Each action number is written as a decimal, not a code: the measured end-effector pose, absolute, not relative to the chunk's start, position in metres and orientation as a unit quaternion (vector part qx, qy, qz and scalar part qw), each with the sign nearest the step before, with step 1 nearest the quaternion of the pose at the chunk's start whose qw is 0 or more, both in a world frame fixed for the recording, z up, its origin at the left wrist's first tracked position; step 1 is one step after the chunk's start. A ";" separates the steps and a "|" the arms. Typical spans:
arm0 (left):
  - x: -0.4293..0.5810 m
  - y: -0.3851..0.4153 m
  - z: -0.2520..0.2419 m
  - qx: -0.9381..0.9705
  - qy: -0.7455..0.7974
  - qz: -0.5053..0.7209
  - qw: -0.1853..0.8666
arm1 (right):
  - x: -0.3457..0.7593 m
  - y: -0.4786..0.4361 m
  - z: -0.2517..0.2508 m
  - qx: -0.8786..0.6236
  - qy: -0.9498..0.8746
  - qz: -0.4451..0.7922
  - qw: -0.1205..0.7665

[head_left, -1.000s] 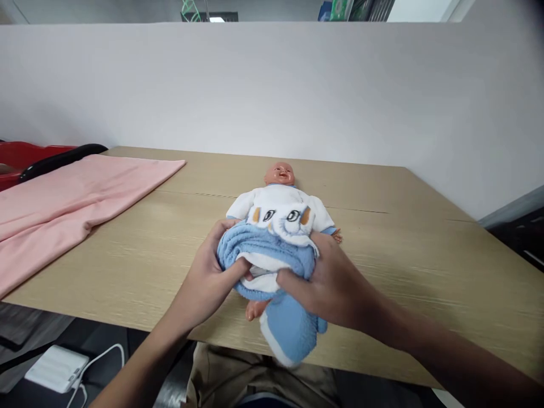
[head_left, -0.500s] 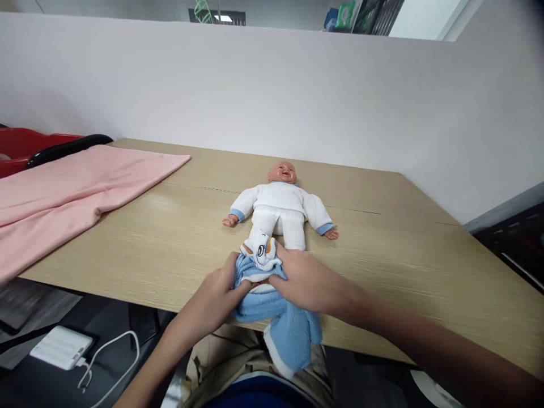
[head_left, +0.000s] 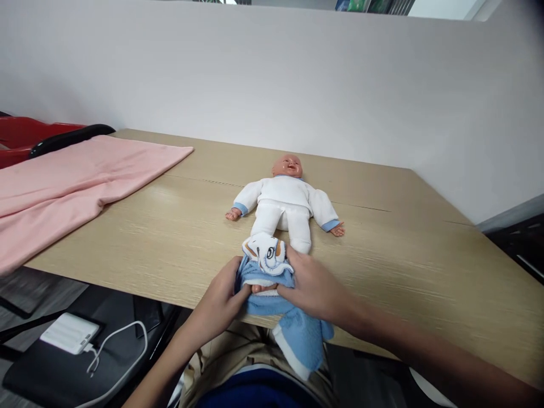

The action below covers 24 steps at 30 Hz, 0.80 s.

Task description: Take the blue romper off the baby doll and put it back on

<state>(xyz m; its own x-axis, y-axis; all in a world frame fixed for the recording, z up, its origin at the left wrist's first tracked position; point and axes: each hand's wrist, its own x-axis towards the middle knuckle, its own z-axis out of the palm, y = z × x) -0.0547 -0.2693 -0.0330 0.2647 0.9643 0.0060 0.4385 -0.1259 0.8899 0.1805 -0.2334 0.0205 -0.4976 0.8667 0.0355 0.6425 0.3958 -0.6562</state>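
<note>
A baby doll [head_left: 285,195] in a white top with blue cuffs lies on its back, its legs toward me. Blue fleecy doll trousers [head_left: 267,306] with a white cartoon-animal patch are bunched around the lower part of its leg on the left of the view. My left hand [head_left: 225,292] grips the left side of the bunched cloth, my right hand [head_left: 312,286] the right side. Skin-coloured tips show in the opening between my thumbs; whether they are doll toes or my fingers I cannot tell. One trouser leg hangs over the table edge.
A pink cloth [head_left: 97,181] covers the left of the wooden table [head_left: 403,255]. Behind it is a red container [head_left: 38,136] with a black handle. A white power bank [head_left: 70,333] with a cable lies on a black seat below. A pale wall [head_left: 255,79] closes off the back.
My view has tilted down a little. Both hands keep hold of the trousers, the opening between my thumbs has widened, and the animal patch lies flatter.
</note>
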 end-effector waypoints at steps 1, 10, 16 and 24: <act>-0.055 -0.268 -0.036 0.673 0.514 0.329 0.418 | 0.181 -0.233 0.020 -0.470 -0.803 0.303 0.208; -0.060 -0.236 -0.038 0.657 0.474 0.421 0.408 | 0.191 -0.201 0.011 -0.365 -0.833 0.277 0.311; -0.075 -0.201 -0.019 0.628 0.453 0.411 0.481 | 0.196 -0.167 0.010 -0.330 -0.830 0.353 0.279; -0.100 -0.181 0.013 0.661 0.407 0.287 0.561 | 0.207 -0.174 0.020 -0.377 -0.806 0.339 0.305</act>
<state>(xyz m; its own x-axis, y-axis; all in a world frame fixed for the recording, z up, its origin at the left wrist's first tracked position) -0.1004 -0.1809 0.0131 0.5038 0.8604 -0.0772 0.2152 -0.0385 0.9758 0.2070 -0.1736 0.0200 -0.5299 0.8143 0.2367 0.4001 0.4862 -0.7769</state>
